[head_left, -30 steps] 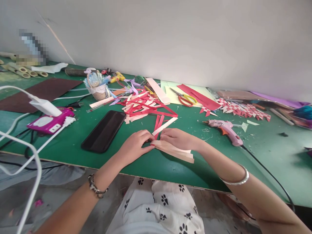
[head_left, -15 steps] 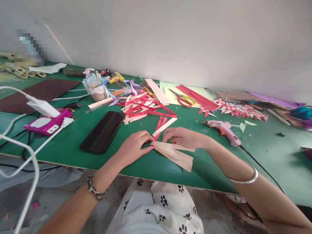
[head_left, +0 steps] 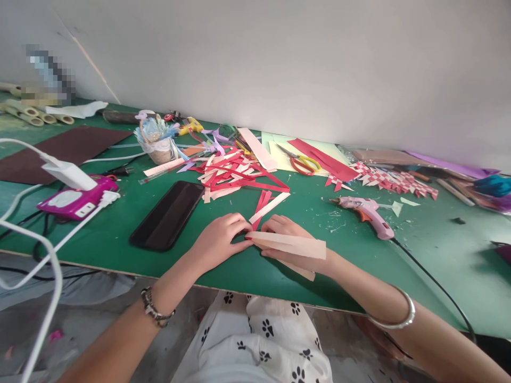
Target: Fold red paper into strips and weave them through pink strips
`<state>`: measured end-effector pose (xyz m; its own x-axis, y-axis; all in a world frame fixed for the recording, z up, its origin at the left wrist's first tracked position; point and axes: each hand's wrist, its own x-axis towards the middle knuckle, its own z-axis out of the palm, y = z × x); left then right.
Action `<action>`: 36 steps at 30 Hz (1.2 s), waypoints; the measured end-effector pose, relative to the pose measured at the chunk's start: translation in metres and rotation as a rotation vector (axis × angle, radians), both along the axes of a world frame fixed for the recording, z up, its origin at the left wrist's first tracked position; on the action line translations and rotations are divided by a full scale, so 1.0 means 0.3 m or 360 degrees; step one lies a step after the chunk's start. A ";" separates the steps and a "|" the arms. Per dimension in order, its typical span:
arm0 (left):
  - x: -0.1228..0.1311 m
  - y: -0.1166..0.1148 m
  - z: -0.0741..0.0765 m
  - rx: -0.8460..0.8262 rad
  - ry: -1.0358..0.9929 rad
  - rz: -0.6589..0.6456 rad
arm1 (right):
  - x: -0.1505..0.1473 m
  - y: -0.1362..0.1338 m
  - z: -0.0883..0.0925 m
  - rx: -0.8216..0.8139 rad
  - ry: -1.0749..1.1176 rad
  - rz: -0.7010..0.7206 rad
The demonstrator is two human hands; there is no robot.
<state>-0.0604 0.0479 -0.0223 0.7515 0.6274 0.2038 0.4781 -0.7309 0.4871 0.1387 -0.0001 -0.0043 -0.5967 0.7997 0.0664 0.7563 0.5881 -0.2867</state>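
My left hand (head_left: 219,239) pinches the left ends of several pale pink paper strips (head_left: 293,246) near the front edge of the green table (head_left: 99,229). My right hand (head_left: 287,238) is curled under the strips and holds them, one strip lying across the top of its fingers. A red and a pale strip (head_left: 266,205) lie just behind my hands. A larger heap of red and pink strips (head_left: 235,173) lies further back.
A black phone (head_left: 170,214) lies left of my hands. A pink glue gun (head_left: 369,210) with its cord lies to the right. Yellow-handled scissors (head_left: 304,162), woven red-and-white pieces (head_left: 395,180), a small basket (head_left: 159,143) and a pink power strip (head_left: 77,201) sit around.
My right hand has slipped under the pale strips and lifted one, which now lies across its fingers. My left hand has kept its pinch on the strips' ends.
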 end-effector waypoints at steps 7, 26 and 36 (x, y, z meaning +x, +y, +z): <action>0.015 0.005 0.000 0.0114 0.0095 0.0023 | -0.029 0.003 -0.058 0.0195 0.0034 -0.0105; 0.014 -0.002 0.003 0.0187 0.0091 0.0058 | -0.034 0.017 -0.042 0.0048 0.0256 -0.0152; 0.008 -0.004 0.003 0.0150 0.0027 0.0107 | 0.014 0.014 -0.017 -0.0093 0.0407 -0.0031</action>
<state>-0.0579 0.0466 -0.0214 0.7124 0.6550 0.2518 0.5351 -0.7392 0.4091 0.1429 0.0042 -0.0093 -0.5507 0.8179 0.1664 0.6658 0.5507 -0.5034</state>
